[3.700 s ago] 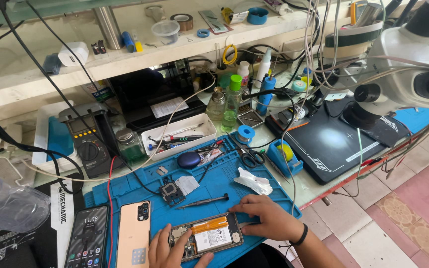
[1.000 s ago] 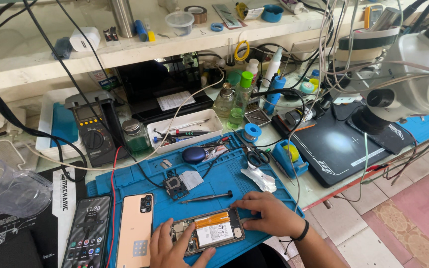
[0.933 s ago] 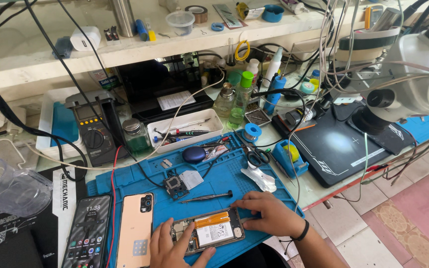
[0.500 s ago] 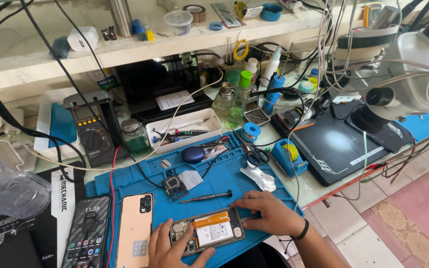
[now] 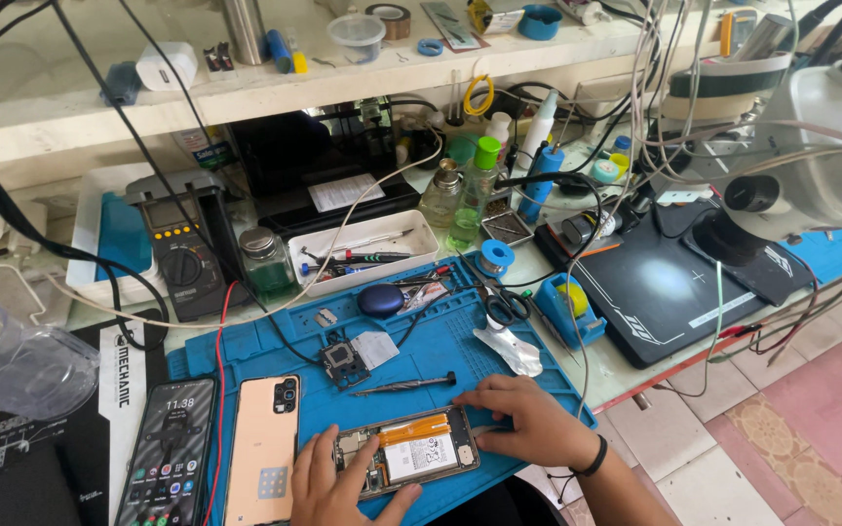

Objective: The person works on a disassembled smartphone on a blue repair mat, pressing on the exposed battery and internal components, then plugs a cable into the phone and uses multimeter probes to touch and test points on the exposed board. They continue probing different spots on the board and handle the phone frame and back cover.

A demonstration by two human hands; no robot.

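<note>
A thin dark screwdriver point(image 5: 403, 386) and a peach-backed phone point(image 5: 263, 450) are lying just beside the work on the blue rubber mat point(image 5: 460, 331). At lower centre, the opened phone with exposed battery point(image 5: 407, 456) is sitting between both hands: left hand point(image 5: 335, 483) loosely bracing its left end, right hand point(image 5: 526, 421) resting flat, fingers pressing its right edge.

Lit phone screen point(image 5: 165, 453) far left – white battery label point(image 5: 421, 456) centre.

Matt blue rubber mat point(image 5: 460, 331), glossy phone back point(image 5: 263, 453)
</note>
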